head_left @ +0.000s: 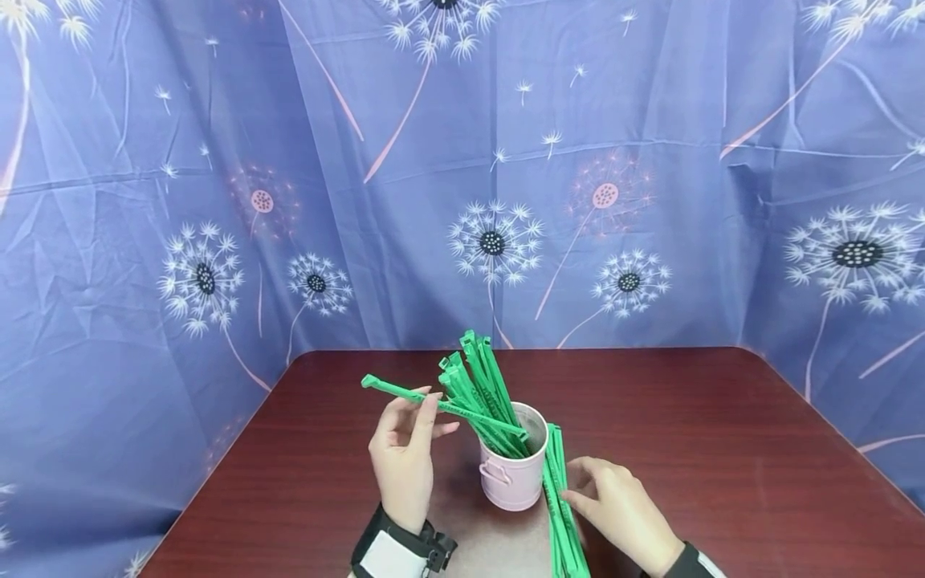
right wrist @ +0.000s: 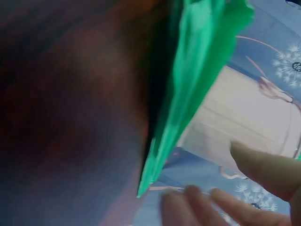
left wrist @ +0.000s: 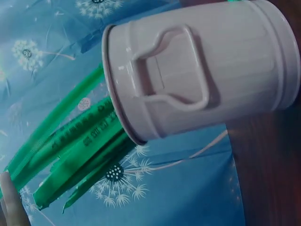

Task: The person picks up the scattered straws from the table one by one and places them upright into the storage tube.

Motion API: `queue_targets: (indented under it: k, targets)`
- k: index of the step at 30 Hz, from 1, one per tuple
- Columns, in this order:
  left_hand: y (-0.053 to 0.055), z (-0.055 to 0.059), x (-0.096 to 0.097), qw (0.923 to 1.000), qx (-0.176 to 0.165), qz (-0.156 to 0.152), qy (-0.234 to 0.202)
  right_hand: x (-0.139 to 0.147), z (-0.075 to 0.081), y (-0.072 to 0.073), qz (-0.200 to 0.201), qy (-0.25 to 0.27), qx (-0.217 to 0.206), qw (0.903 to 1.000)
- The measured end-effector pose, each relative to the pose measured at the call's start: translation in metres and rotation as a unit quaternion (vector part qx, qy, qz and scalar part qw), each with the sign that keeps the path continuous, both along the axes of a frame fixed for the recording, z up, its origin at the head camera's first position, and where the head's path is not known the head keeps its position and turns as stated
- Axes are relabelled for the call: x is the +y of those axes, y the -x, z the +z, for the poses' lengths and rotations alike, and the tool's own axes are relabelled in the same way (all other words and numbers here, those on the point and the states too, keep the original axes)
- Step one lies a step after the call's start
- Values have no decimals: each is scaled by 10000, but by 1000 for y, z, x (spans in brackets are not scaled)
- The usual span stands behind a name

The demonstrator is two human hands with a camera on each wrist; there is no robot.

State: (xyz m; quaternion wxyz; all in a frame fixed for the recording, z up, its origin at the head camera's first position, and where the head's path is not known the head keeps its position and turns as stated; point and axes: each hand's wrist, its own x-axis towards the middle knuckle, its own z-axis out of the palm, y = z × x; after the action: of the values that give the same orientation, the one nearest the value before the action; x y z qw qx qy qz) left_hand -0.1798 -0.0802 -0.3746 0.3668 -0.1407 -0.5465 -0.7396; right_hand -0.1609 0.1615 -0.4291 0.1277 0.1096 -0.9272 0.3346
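Observation:
My left hand [head_left: 406, 470] pinches one long, slim green strip [head_left: 390, 388] between thumb and fingers. This strip slants down to the right, its far end over the mouth of a small pink metal bucket [head_left: 513, 487]. Several like green strips [head_left: 473, 384] lean leftward out of the bucket; the left wrist view shows dark print on them and a wire handle [left wrist: 197, 70] on the bucket's side. On the table right of the bucket lies a pile of green strips [head_left: 558, 506]. Close beside that pile is my right hand [head_left: 623, 507], fingers loosely bent and holding nothing.
A dark red-brown wooden table [head_left: 686, 425] lies under everything. Behind and to both sides hangs a blue cloth [head_left: 405, 265] printed with dandelions. Black wrist bands [head_left: 401, 546] are on both wrists.

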Motion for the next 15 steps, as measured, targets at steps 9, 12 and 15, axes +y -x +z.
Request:
queue_targets:
  k: [9,12,15]
  targets:
    - [4,-17,11,9932,-19,298,1122,8,-14,1,471,-542,-504,9961]
    - [5,-23,15,9877,-53,351,1523,9,-15,1,679,-279,-819,9939]
    - [5,-29,18,9760,-52,551,2105,10,-14,0,776,18,-1224,9894]
